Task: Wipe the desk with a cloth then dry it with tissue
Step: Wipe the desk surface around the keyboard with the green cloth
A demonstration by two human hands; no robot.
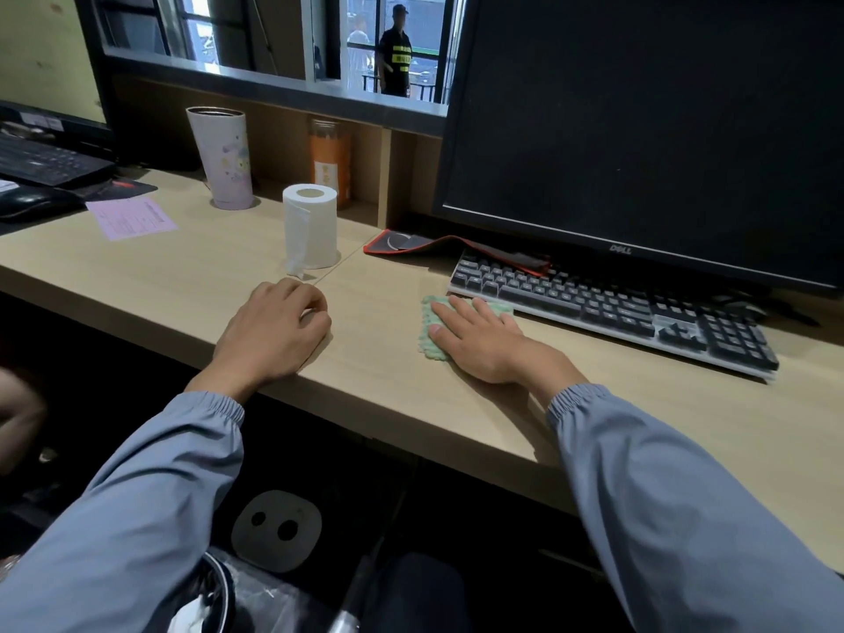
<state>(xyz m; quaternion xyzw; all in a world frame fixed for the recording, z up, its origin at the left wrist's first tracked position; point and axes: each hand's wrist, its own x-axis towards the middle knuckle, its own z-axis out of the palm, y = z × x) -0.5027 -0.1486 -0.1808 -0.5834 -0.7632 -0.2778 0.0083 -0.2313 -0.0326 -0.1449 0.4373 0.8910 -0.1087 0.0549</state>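
Wiping step; tissue drying not yet begun. Right hand (479, 342) lies spread flat, fingers straight, pressing the small pale-green textured cloth (425, 315) onto the light wood-laminate desk (182, 276) nr its front edge, just beside the black-and-silver keyboard (612, 312). Left hand (278, 331) rests nr the front edge, fingers loosely curled, nothing seen in it. White tissue roll (310, 226) stands upright behind it. Next, prob.: sweep cloth over bare desk, then tear tissue. Much of cloth hidden under palm; can't tell if desk is wet.
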